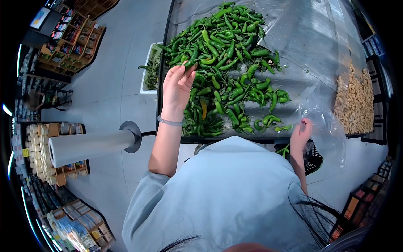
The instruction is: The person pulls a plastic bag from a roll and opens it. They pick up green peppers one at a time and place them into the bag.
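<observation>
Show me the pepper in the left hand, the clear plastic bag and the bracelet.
pepper (190, 64), head view, middle of its green body.
clear plastic bag (324, 117), head view, its crumpled side.
bracelet (170, 122), head view, middle of the band.

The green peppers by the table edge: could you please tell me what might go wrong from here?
The left hand holds one green pepper in a light pinch, so it might slip free. The plastic bag hangs limp from the right hand, so a pepper could miss its mouth. Peppers lying at the table edge may get knocked to the floor.
</observation>
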Motion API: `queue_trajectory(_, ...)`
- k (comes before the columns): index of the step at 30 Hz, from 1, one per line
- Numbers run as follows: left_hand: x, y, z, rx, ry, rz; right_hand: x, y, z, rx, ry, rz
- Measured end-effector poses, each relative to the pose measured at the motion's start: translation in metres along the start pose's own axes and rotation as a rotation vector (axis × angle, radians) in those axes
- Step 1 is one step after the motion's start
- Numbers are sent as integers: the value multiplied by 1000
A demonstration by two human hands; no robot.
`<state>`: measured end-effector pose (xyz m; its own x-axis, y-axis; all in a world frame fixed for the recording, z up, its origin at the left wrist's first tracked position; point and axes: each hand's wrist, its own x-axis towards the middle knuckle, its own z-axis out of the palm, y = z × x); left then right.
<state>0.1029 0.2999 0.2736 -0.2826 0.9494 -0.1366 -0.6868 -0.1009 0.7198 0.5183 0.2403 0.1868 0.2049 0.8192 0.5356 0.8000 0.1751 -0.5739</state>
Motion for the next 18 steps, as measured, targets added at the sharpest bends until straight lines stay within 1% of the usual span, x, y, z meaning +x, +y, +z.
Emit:
queue_trajectory(1, -2, 1, 3, -35, 10, 7, -6, -2, 3, -47, -38, 1)
queue_trajectory(2, 2, -3, -1, 219, -46, 140, -9, -2, 5, -94, -75, 4)
queue_trajectory(3, 10, -10, -7, 472, -103, 272, -7, -1, 4, -81, -93, -57)
queue_trajectory(4, 13, -13, -6, 726, -163, 402, -6, -3, 3, -41, -101, -30)
queue_trajectory(5, 15, -10, -7, 985, -266, 358, -6, -7, 3, -2, -106, -1)
queue_trajectory(6, 16, -10, -6, 1171, -379, 306, -5, -8, 4, 37, -110, 27)
queue_trajectory(8, 16, -2, 11, 1339, -505, 237, -6, -6, 4, 13, -101, 14)
queue_trajectory(12, 26, -3, 27, 1461, -526, 257, -9, -3, 5, 27, -95, 31)
queue_trajectory(13, 26, -4, 33, 1374, -492, 188, -10, -3, 5, 26, -95, 44)
queue_trajectory(16, 50, -9, 33, 636, -360, -14, -11, -4, 5, 21, -95, 75)
queue_trajectory(17, 52, -5, 38, 414, -209, -84, -12, -2, 6, 20, -94, 81)
queue_trajectory(18, 54, -4, 40, 104, -81, -148, -12, -1, 7, 20, -92, 86)
